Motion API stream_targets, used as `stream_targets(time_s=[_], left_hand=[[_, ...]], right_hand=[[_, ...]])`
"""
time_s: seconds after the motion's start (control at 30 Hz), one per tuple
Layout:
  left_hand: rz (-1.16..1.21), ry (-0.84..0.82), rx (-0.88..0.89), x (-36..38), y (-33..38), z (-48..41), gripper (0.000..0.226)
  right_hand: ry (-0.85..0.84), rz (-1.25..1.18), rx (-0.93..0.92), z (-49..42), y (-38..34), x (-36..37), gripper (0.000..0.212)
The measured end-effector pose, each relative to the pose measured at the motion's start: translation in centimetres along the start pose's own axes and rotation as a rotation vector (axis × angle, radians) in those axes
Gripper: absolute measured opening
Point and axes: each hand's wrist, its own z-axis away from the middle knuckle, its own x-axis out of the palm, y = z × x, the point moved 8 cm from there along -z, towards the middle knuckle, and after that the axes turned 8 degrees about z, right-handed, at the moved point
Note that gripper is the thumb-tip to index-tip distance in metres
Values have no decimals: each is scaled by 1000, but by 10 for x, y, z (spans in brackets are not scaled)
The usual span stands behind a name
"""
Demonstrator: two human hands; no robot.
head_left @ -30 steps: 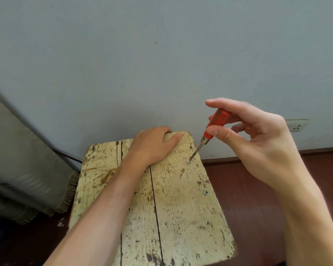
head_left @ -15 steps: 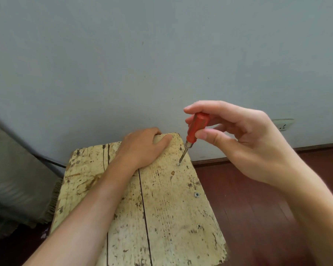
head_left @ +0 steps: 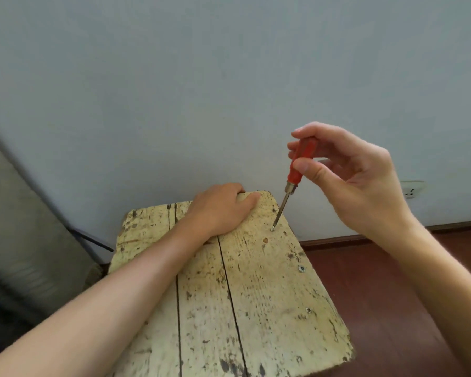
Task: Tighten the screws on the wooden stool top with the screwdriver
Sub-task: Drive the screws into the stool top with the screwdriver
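Observation:
The worn, pale-painted wooden stool top [head_left: 256, 295] fills the lower middle of the head view. My left hand [head_left: 220, 208] rests on its far edge, fingers curled over the rim. My right hand [head_left: 351, 180] pinches the red handle of a small screwdriver [head_left: 297, 170] between thumb and fingers. The metal shaft slants down and its tip sits on the far screw [head_left: 272, 229] near the right edge. Two more screws, a middle screw [head_left: 301, 268] and a near screw [head_left: 308, 310], lie along the same edge.
A grey-blue wall [head_left: 229, 91] stands right behind the stool. A wall socket [head_left: 413, 189] is low on the right, above dark red floorboards [head_left: 392, 295]. A grey fabric-covered object [head_left: 25, 227] and a black cable [head_left: 93, 240] are at the left.
The screwdriver has swung from a steep slant to more upright, with my right hand rising above the screw. The tip stays on the far screw. My left hand keeps its place on the stool.

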Motion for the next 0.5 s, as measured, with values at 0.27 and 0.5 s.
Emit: stream_targets(time_s=[0.27, 0.5], left_hand=[[-28, 8, 55, -4, 7, 2, 50], [-30, 7, 50, -3, 5, -1, 47]], right_hand=[[-12, -16, -38, -6, -12, 3, 35], [-139, -80, -92, 7, -10, 10, 48]])
